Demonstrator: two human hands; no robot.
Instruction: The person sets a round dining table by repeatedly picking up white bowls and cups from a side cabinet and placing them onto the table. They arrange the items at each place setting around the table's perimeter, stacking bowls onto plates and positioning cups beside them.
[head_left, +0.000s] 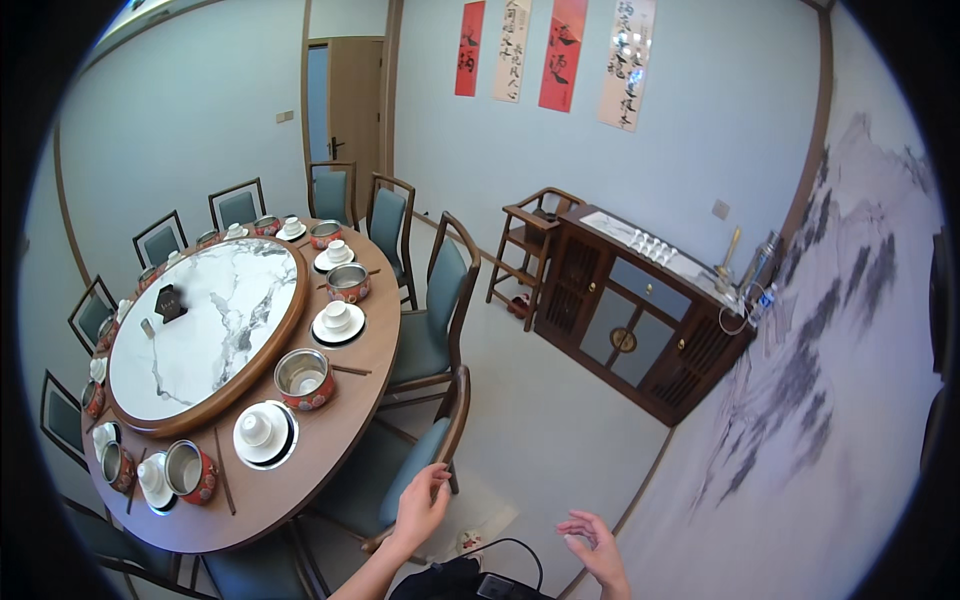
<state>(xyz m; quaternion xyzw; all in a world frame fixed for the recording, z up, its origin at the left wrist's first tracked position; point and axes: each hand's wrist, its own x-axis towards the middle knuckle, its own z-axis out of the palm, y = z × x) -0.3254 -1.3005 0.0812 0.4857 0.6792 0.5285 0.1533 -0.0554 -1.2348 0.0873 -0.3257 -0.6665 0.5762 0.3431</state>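
Observation:
My left hand (422, 504) is at the lower middle, over the edge of the nearest teal-padded dining chair (420, 457); whether it touches the chair's wooden back frame is not clear. Its fingers are slightly bent, and I see nothing in them. To the right, my right hand (595, 547) hangs in the air above the floor, fingers curved and apart, holding nothing. Left of both hands stands a round wooden dining table (337, 420). On it are red patterned metal pots (304, 379), stacked white cups and plates (259, 433), and chopsticks (224, 471).
A marble-topped turntable (217, 322) fills the table's middle, carrying a dark hexagonal object (171, 302). More chairs (386, 217) ring the table. Against the far wall are a wooden high chair (529, 240) and a dark sideboard (637, 322) with small white items and a bottle.

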